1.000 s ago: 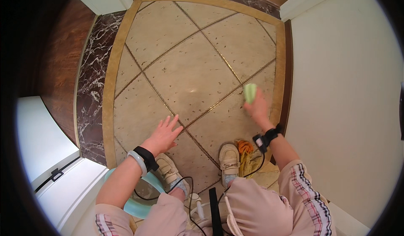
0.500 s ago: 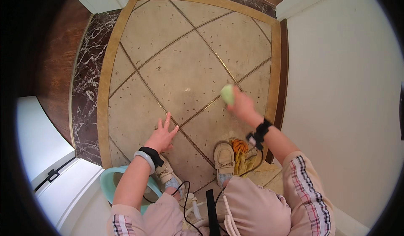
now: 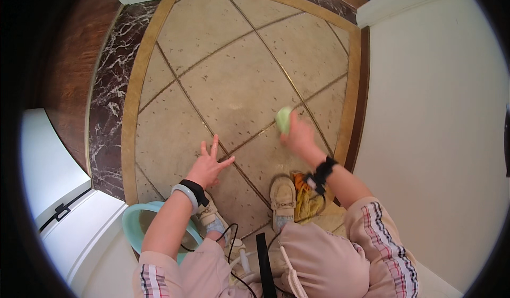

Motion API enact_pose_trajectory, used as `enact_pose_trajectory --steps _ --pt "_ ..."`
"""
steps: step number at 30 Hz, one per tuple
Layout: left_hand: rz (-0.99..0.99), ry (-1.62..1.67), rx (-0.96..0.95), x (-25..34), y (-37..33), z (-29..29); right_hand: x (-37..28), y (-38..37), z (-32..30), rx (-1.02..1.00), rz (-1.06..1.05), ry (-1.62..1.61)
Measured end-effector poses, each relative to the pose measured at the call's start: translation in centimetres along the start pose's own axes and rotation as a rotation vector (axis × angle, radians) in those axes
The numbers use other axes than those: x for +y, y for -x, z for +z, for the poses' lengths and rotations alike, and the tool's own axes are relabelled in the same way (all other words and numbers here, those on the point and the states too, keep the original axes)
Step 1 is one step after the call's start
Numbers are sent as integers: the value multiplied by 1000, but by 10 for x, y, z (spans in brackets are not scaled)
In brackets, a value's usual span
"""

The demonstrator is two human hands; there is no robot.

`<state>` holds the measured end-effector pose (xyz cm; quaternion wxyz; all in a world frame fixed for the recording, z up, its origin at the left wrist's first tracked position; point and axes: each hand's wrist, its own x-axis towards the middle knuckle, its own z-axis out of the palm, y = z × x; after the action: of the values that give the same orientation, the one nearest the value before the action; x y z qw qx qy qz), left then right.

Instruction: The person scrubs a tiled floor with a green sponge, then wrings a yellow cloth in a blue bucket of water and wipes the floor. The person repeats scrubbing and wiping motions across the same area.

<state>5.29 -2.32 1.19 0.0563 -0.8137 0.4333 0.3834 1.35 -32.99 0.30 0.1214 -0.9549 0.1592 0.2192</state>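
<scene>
My right hand [image 3: 300,136] is closed round a pale green, rounded scrubber [image 3: 283,119], blurred by motion. Its underside is hidden. The scrubber is at a dark grout line of the beige tiled floor [image 3: 228,80], close to where two lines cross. To the left, my left hand [image 3: 207,168] has its fingers spread over the tiles beside another grout crossing, holding nothing. Whether its fingertips press on the floor I cannot tell. Dark crumbs of dirt lie scattered over the tiles, and one stretch of grout shines gold.
Beside my right shoe [image 3: 283,197] lies a crumpled yellow and orange cloth [image 3: 308,198]. A light teal bucket [image 3: 136,229] stands by my left leg. White wall [image 3: 425,117] bounds the right side, a white cabinet [image 3: 79,223] the lower left. Black cables hang between my legs.
The scrubber and my right hand have shifted slightly left along the grout line. My left hand's thumb is spread wider. The whole view has tilted a little.
</scene>
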Motion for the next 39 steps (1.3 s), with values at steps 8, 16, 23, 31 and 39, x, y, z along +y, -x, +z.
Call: enact_pose_trajectory --steps 8,16,23,31,39 --pt "20 -99 114 -2 -1 21 0 -21 -2 -89 152 -78" --pt "-12 -55 -32 5 -2 -10 11 -32 -19 8 266 -169" --pt "19 -124 -39 5 0 -8 11 -23 -12 -186 21 -57" --pt "-7 -150 74 -3 1 23 -18 9 -4 -181 -155 -30" --pt "-38 -224 31 -1 -3 19 -47 21 14 -318 -48 0"
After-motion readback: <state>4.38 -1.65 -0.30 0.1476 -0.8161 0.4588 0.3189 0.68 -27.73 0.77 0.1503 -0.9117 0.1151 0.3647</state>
